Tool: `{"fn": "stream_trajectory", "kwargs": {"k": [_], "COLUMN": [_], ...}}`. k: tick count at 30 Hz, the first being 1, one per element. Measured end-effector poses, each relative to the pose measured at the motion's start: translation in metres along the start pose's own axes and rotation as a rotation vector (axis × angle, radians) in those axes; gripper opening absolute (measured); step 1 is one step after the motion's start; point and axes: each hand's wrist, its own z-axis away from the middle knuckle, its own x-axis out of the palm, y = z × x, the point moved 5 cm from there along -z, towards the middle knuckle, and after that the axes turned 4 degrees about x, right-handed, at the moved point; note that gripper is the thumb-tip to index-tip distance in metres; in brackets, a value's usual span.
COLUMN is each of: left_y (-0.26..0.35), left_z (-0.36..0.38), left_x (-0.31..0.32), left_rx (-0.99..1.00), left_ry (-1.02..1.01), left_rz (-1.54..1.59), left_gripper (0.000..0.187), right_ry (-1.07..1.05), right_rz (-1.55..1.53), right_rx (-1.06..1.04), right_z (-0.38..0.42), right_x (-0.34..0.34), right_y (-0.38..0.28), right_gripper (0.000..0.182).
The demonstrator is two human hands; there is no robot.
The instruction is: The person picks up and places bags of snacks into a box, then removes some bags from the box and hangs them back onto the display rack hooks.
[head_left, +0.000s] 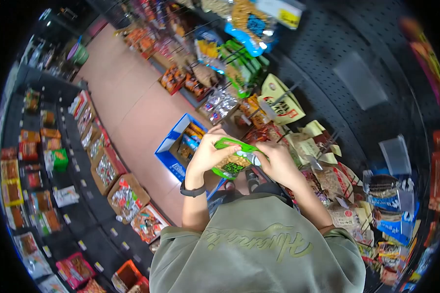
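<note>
A pinkish floor (132,93) runs down the aisle ahead of me. On it, just below my hands, stands a blue box (173,146) of snack packs. Along my left, open cartons (124,195) of wrapped sweets sit in a row at the foot of dark shelves (39,161) stocked with packets. On my right, a black pegboard (337,63) carries hanging snack bags (283,102).

Two hands (208,154), one green snack packet (233,158), one blue box (168,151)
</note>
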Motion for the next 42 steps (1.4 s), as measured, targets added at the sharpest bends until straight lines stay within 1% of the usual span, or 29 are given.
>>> {"fn": "stream_trajectory", "kwargs": {"k": [1, 2, 5, 6, 7, 9, 10, 11, 13, 14, 15, 16, 19, 20, 23, 26, 29, 32, 35, 38, 41, 42], "left_y": [-0.012, -0.019, -0.055, -0.070, -0.082, -0.129, -0.137, -0.148, -0.198, -0.220, -0.223, -0.236, -0.255, -0.260, -0.242, -0.244, -0.257, -0.264, -0.278, -0.248, -0.230, -0.239], "left_z": [0.009, 0.018, 0.051, 0.066, 0.080, 0.110, 0.120, 0.123, 0.140, 0.146, 0.142, 0.145, 0.146, 0.146, 0.140, 0.143, 0.150, 0.150, 0.156, 0.143, 0.135, 0.139], "left_x": [-0.009, -0.014, -0.028, -0.028, -0.026, -0.011, -0.003, 0.009, 0.051, 0.063, 0.065, 0.071, 0.080, 0.083, 0.077, 0.077, 0.083, 0.085, 0.090, 0.072, 0.063, 0.070], "left_rx": [-0.058, -0.096, -0.043, -0.100, -0.177, -0.357, -0.476, -0.477, -0.587, -0.542, -0.493, -0.586, -0.594, -0.596, -0.612, -0.555, -0.522, -0.584, -0.671, -0.689, -0.997, -0.817], "left_ry": [0.045, 0.082, 0.342, 0.443, 0.606, 0.842, 0.872, 0.846, 0.759, 0.744, 0.724, 0.751, 0.762, 0.734, 0.703, 0.730, 0.760, 0.771, 0.712, 0.688, 0.565, 0.709], "left_rz": [-0.047, -0.027, -0.194, -0.272, -0.251, -0.021, 0.010, 0.087, 0.393, 0.216, 0.040, 0.180, 0.306, 0.290, 0.296, 0.302, 0.329, 0.369, 0.320, 0.078, -0.125, -0.217], "left_gripper": [0.013, 0.022, 0.037, 0.054, 0.065, 0.067, 0.060, 0.053, 0.047, 0.049, 0.051, 0.057, 0.064, 0.068, 0.071, 0.072, 0.067, 0.062, 0.055, 0.053, 0.055, 0.057], "right_ry": [-0.010, -0.019, -0.037, -0.022, -0.004, -0.030, -0.055, -0.079, -0.128, -0.145, -0.158, -0.147, -0.134, -0.137, -0.134, -0.170, -0.241, -0.270, -0.170, -0.163, -0.164, -0.166], "right_rz": [-0.031, -0.059, -0.080, -0.075, -0.068, -0.036, 0.001, 0.041, 0.090, 0.106, 0.124, 0.148, 0.202, 0.205, 0.177, 0.078, -0.028, -0.046, -0.064, -0.051, 0.026, 0.048], "right_rx": [0.002, 0.004, -0.020, -0.035, -0.050, 0.014, 0.049, 0.082, 0.166, 0.206, 0.245, 0.300, 0.359, 0.359, 0.317, 0.230, 0.242, 0.221, 0.195, 0.213, 0.196, 0.204], "right_z": [-0.008, -0.014, -0.028, -0.028, -0.029, -0.031, -0.030, -0.030, -0.029, -0.027, -0.027, -0.025, -0.024, -0.023, -0.021, -0.022, -0.023, -0.026, -0.027, -0.026, -0.025, -0.025], "right_x": [0.019, 0.038, 0.093, 0.111, 0.129, 0.162, 0.178, 0.193, 0.218, 0.229, 0.235, 0.239, 0.240, 0.239, 0.234, 0.231, 0.226, 0.224, 0.222, 0.221, 0.222, 0.224], "right_y": [0.006, 0.013, 0.032, 0.038, 0.042, 0.053, 0.060, 0.067, 0.082, 0.090, 0.094, 0.099, 0.113, 0.117, 0.120, 0.121, 0.126, 0.126, 0.122, 0.124, 0.120, 0.120], "right_gripper": [0.013, 0.013, 0.012, 0.012, 0.012, 0.010, 0.009, 0.009, 0.011, 0.011, 0.011, 0.012, 0.013, 0.014, 0.018, 0.024, 0.029, 0.030, 0.033, 0.033, 0.028, 0.025]}}
